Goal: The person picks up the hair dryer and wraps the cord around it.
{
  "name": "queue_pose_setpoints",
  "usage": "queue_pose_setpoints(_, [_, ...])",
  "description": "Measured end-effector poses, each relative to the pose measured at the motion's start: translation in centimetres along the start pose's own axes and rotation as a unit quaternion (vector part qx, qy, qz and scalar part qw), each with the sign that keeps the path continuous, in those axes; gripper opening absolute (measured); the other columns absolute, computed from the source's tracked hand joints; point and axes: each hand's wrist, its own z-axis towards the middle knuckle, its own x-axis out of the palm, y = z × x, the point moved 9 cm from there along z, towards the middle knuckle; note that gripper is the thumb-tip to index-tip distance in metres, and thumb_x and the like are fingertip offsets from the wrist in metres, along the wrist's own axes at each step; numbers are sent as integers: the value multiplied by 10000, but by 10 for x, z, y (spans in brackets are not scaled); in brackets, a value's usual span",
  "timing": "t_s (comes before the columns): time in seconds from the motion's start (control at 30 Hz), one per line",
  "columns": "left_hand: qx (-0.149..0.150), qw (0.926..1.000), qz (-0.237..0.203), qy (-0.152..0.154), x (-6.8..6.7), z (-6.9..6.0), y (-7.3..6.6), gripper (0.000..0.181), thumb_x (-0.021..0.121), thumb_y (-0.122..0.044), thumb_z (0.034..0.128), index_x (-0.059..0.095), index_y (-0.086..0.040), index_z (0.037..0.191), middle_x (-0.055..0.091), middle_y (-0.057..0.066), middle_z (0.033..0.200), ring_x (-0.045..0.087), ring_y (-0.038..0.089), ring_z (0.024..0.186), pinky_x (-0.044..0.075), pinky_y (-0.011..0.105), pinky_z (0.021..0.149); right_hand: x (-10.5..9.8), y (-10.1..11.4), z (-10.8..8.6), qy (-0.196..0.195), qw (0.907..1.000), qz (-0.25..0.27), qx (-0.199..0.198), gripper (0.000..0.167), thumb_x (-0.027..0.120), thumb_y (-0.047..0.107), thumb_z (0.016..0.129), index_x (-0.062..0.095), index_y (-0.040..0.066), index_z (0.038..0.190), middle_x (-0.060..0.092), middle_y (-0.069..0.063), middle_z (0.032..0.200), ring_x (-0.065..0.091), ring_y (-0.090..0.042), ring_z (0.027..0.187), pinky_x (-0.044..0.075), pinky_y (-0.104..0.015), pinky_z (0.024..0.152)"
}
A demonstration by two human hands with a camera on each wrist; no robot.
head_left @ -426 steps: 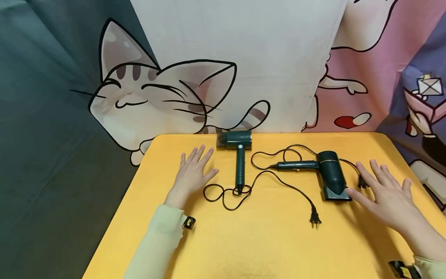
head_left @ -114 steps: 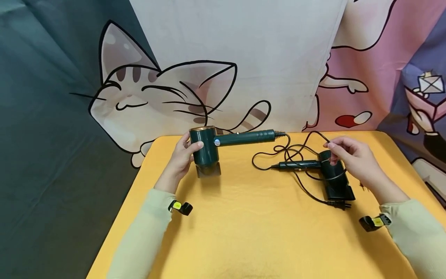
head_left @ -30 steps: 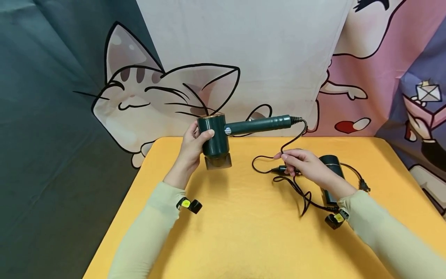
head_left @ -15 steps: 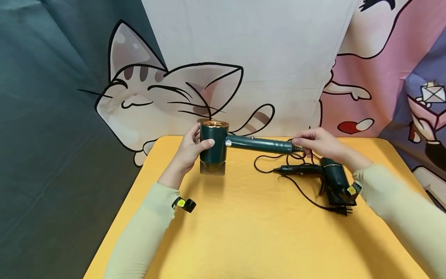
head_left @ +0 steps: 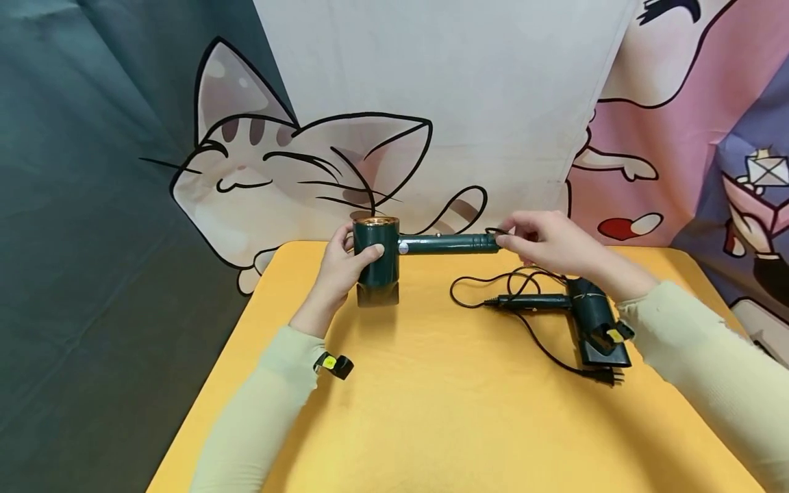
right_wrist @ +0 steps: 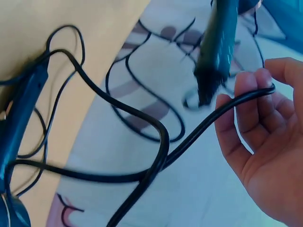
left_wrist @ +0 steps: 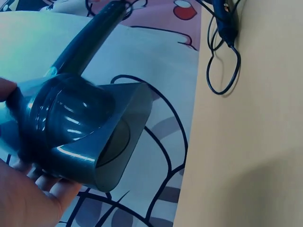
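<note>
1 green hair dryer hangs above the yellow table, its barrel clamped by the left hand, thumb on the near side and other fingers curled behind. Its translucent nozzle points down, below those fingers; its handle runs almost level from them to the right hand. There the thumb and fingertips come together, pinching a black cord; whether they also touch the handle's end I cannot tell. Lower than those fingers, a 2nd hair dryer lies with its grip toward the left hand's side, 1 plug near its outlet end. Beyond both hands' fingers is a cat-printed backdrop.
</note>
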Motion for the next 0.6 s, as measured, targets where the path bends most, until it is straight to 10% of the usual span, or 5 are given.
queue_pose_setpoints(0.27, [-138,9949,-718,-699,-5,-2,7,486,707,-142,955,529,-82,1403,667,223,1326,687,285,1077,568,442,961,23,9,-14,-401,9942,922,-375,179,562,194,1123,668,78,1209,699,-76,825,633,-196,706,510,-265,636])
queue_pose_setpoints(0.6, [-206,9872,-1370,-791,-1,-4,4,591,693,-188,945,496,-99,1495,619,209,1345,660,294,1121,601,357,881,69,-17,-26,-147,9664,2557,-230,292,431,191,1167,634,-16,1204,634,-160,838,652,-255,725,597,-318,723])
